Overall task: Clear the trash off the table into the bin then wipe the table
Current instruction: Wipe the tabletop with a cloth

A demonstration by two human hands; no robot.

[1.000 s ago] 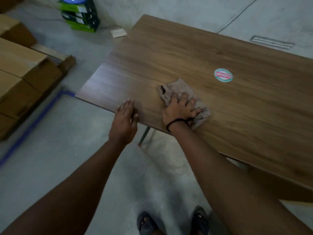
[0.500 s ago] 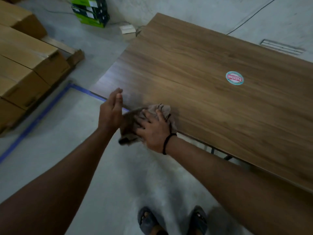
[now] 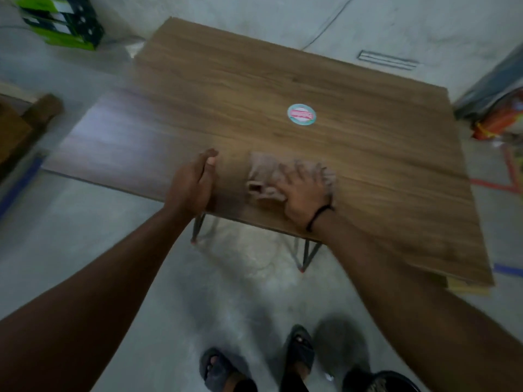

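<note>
A crumpled tan cloth lies on the brown wooden table near its front edge. My right hand presses flat on the cloth with spread fingers; a black band circles that wrist. My left hand stands on its edge at the table's front rim, to the left of the cloth, fingers straight and holding nothing. A round teal and red sticker is stuck to the tabletop behind the cloth. The picture is blurred by motion.
Green and black boxes stand on the floor at the far left. Brown cartons sit at the left edge. A colourful bag lies on the floor to the right. A dark round rim shows beside my sandalled feet.
The cloth and my right hand have moved back from the front left rim onto the tabletop, to the right. My left hand stays on its edge at the rim. The camera has swung.
</note>
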